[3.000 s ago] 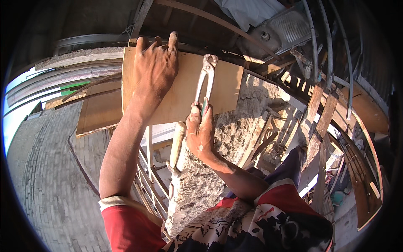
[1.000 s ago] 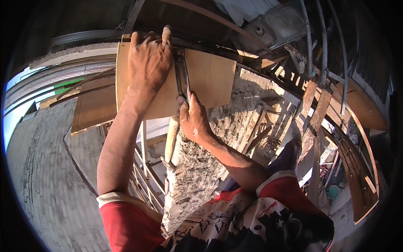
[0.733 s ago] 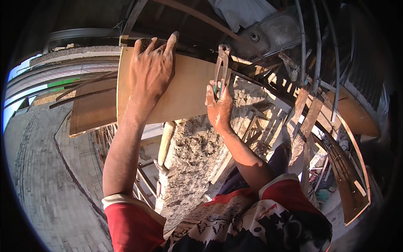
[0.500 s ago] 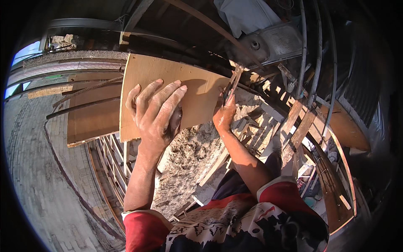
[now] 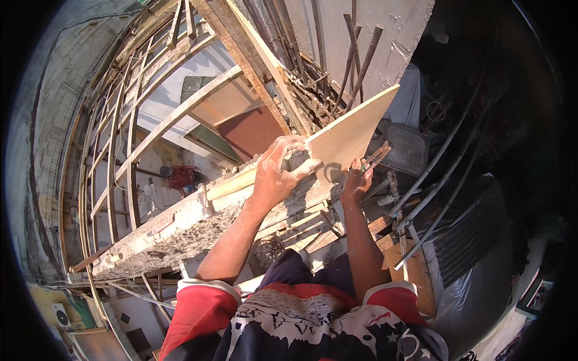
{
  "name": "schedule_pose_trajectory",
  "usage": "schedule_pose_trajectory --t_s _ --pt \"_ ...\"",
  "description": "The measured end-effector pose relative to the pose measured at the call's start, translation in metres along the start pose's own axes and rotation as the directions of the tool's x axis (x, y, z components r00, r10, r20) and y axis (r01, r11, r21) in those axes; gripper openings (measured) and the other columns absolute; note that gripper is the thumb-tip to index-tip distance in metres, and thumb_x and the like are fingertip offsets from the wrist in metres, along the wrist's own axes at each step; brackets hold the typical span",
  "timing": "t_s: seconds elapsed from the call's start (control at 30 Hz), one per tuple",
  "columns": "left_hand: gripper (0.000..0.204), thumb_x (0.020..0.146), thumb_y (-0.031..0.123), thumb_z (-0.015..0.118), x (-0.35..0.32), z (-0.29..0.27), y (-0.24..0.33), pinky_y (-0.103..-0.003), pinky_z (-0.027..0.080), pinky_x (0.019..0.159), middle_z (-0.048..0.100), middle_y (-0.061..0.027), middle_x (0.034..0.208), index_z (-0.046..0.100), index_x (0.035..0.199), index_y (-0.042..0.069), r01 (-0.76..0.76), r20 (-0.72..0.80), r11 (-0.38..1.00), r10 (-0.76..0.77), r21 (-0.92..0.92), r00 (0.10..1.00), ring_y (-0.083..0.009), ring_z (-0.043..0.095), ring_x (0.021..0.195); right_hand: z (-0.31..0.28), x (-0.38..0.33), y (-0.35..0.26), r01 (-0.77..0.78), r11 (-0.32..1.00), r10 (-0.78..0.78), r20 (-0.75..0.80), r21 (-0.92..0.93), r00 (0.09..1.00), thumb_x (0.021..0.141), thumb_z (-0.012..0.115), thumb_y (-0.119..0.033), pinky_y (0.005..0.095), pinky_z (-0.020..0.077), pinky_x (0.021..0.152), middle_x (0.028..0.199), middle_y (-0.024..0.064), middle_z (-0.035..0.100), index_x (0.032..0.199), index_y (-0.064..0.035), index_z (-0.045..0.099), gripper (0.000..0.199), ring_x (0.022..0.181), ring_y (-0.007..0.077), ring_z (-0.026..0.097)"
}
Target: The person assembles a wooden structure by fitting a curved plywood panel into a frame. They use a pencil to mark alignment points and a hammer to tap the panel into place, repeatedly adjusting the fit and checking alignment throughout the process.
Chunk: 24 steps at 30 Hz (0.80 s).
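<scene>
"Within the head view, where is the pale board (image 5: 350, 133)?"

"Tilted, right of the left hand (image 5: 278, 174), above the right hand (image 5: 355, 185)."

"And the hands?"

"Left: half open, thumb and fingers parted beside the board's edge, contact unclear. Right: closed around metal pincers (image 5: 377, 157)."

"And the hammer (image 5: 232, 184)?"

"Lying on the masonry wall (image 5: 180, 221), left of the left hand."

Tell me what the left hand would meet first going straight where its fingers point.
Most likely the edge of the plywood sheet, just ahead of the left hand; depth is unclear, so they may already touch.
</scene>
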<state>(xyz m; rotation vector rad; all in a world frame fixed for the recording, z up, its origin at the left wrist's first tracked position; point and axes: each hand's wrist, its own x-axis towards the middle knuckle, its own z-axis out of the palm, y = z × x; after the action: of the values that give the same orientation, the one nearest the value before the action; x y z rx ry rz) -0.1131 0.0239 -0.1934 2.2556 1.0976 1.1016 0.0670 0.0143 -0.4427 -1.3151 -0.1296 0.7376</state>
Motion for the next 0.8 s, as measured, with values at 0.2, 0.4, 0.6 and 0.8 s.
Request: schedule_pose_trajectory --t_s 0.2,0.4,0.6,0.8 --pt "0.029 0.091 0.029 0.073 0.012 -0.029 -0.026 -0.040 0.054 0.081 0.071 -0.0141 0.102 0.068 0.104 0.004 -0.013 0.076 0.948 0.039 -0.319 0.996 -0.0330 0.070 0.094 0.005 -0.042 -0.056 -0.029 1.000 0.028 0.169 0.004 0.985 0.102 0.057 -0.012 0.0418 0.0627 0.085 0.135 0.0195 0.053 0.141 0.0025 0.038 0.046 0.128 0.0327 0.058" --pt "0.021 0.095 0.021 0.067 -0.094 -0.023 -0.060 -0.043 0.053 0.086 0.071 -0.0155 0.102 0.068 0.106 0.003 0.174 -0.062 0.887 -0.221 -0.428 0.973 -0.0359 0.069 0.096 -0.003 -0.036 -0.038 -0.021 0.984 0.050 0.158 -0.179 0.986 0.105 0.048 -0.006 0.0403 0.0625 0.091 0.136 0.0126 0.053 0.151 -0.0082 0.032 0.048 0.115 0.0237 0.064" --pt "0.020 0.098 0.016 0.063 -0.188 0.002 -0.099 -0.046 0.053 0.087 0.070 -0.0162 0.109 0.066 0.114 0.006 0.493 0.244 0.700 -0.431 -0.517 0.869 -0.0391 0.067 0.102 0.001 -0.048 -0.030 0.054 0.980 -0.024 0.155 -0.193 0.988 0.104 0.057 -0.015 0.0256 0.0590 0.068 0.104 0.0044 0.066 0.134 -0.0114 0.048 0.031 0.081 0.0123 0.067" --pt "0.026 0.100 0.022 0.061 -0.217 0.055 -0.122 -0.043 0.052 0.093 0.070 -0.0144 0.116 0.065 0.121 0.008 0.564 0.369 0.689 -0.430 -0.456 0.824 -0.0357 0.067 0.109 0.000 -0.053 -0.023 0.039 0.989 -0.028 0.083 -0.144 0.996 0.103 0.060 -0.013 0.0225 0.0532 0.061 0.090 0.0017 0.063 0.116 -0.0096 0.054 0.014 0.071 0.0102 0.061"
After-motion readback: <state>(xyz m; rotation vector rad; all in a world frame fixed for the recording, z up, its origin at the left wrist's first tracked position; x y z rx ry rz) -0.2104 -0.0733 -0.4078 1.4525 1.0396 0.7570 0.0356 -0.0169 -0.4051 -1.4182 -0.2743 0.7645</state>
